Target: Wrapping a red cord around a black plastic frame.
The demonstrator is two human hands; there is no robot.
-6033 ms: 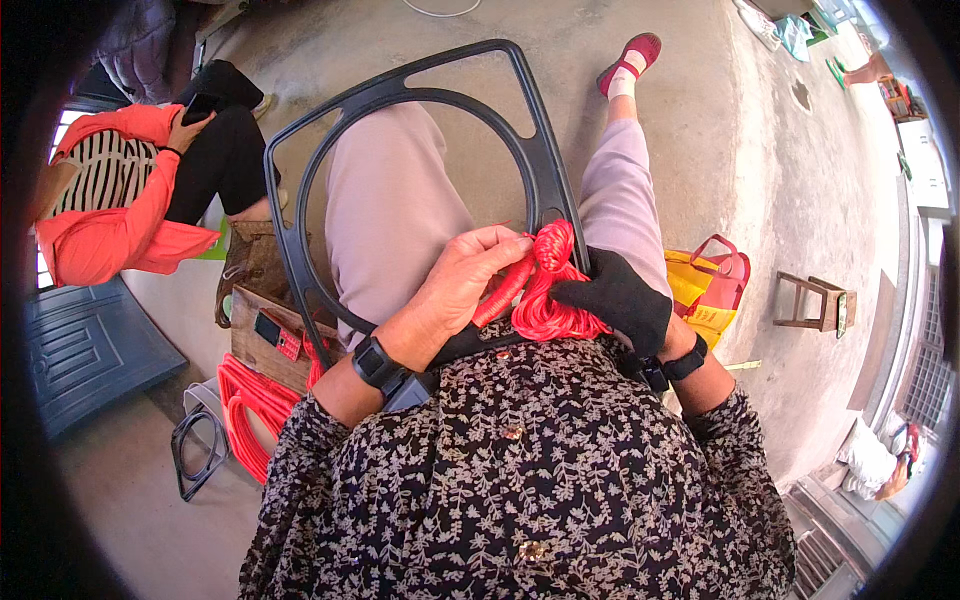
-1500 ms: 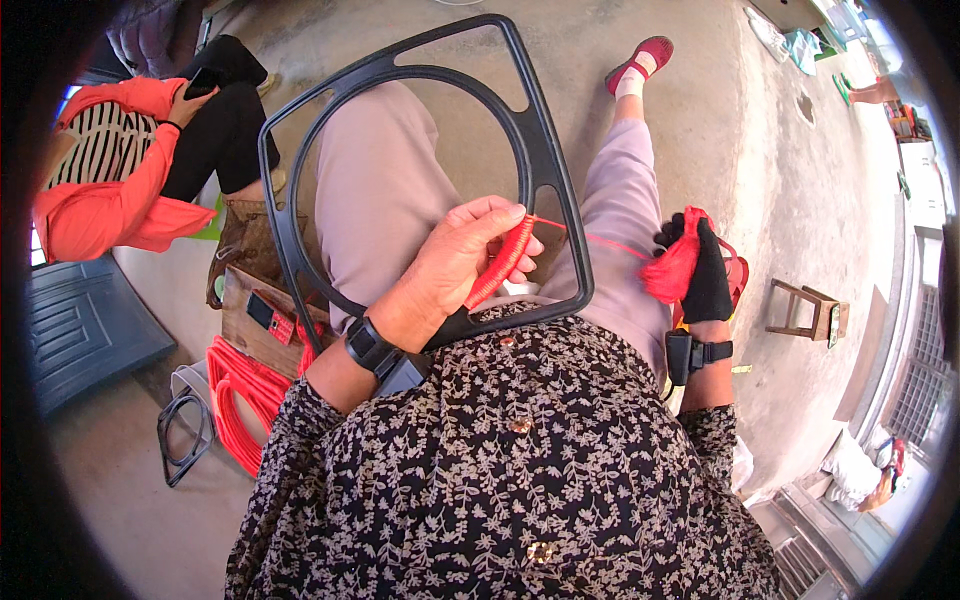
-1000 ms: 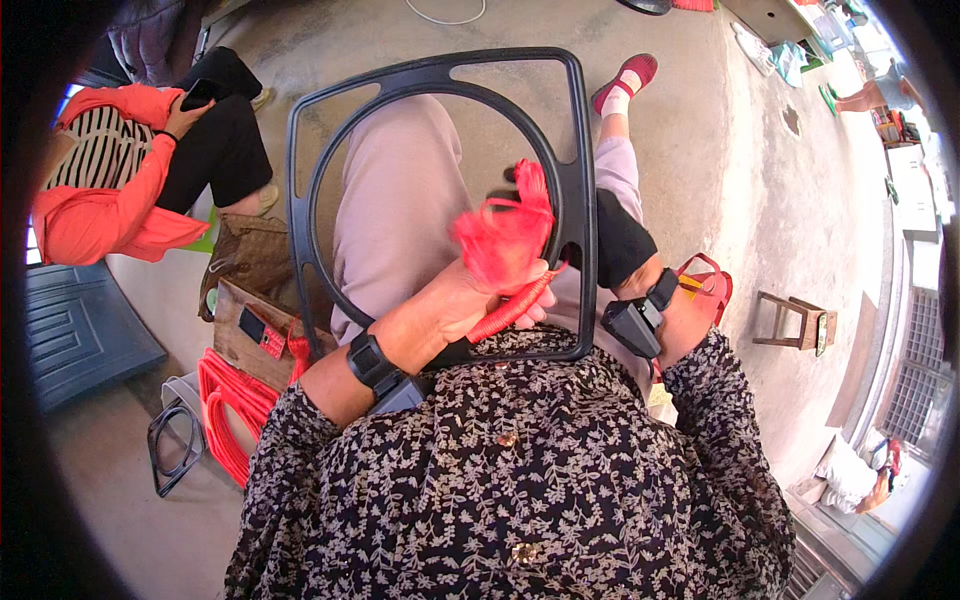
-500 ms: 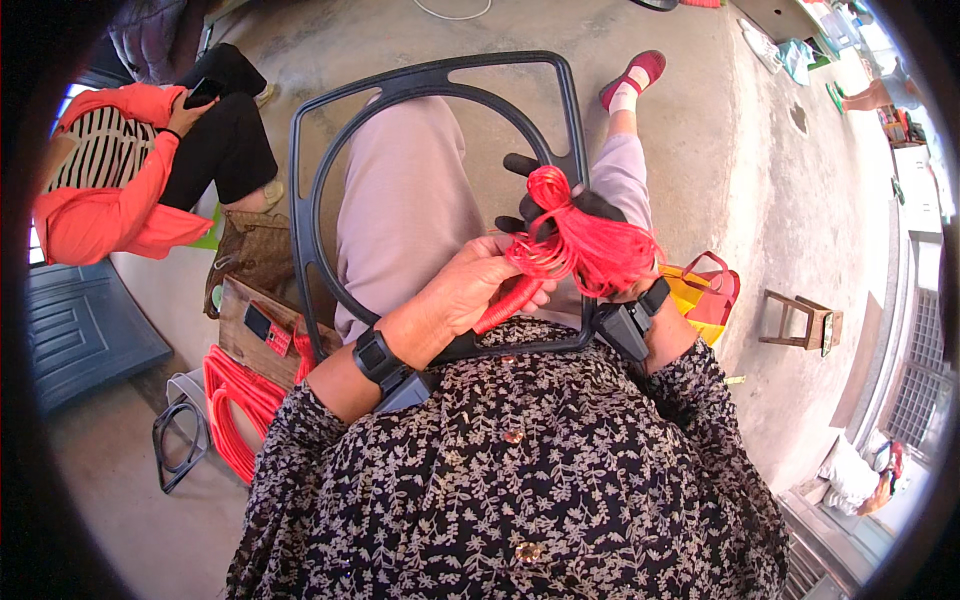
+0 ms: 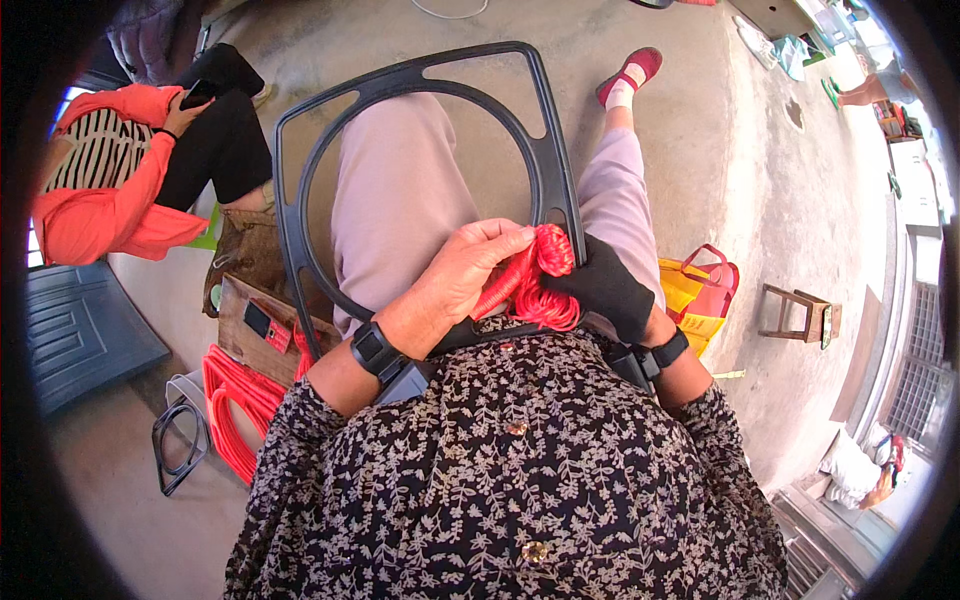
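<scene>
A black frame (image 5: 556,130) with a large round opening rests across my lap. Its near right part of the ring is wound with tight red cord (image 5: 495,293). My left hand (image 5: 465,265), bare, is closed at that winding, thumb and fingertips pinching at the red strands. Beside it, my right hand (image 5: 612,290) in a black glove has its back turned up and is closed on a bundle of red cord (image 5: 553,280). Loops of the bundle hang below the glove, and a rounded end stands up near my left fingertips. The right fingertips are hidden.
To my left, a wooden box (image 5: 250,335) carries a red keypad phone (image 5: 267,325); coils of red cord (image 5: 228,410) hang beside it. Another black frame (image 5: 180,450) lies on the floor. A seated person (image 5: 110,180) holds a phone. At right are a yellow bag (image 5: 700,300) and a wooden stool (image 5: 797,315).
My right hand has turned from fingers spread to back up, bringing the cord bundle lower and nearer the frame. My left hand has moved up to its rounded end. The frame has tilted slightly left.
</scene>
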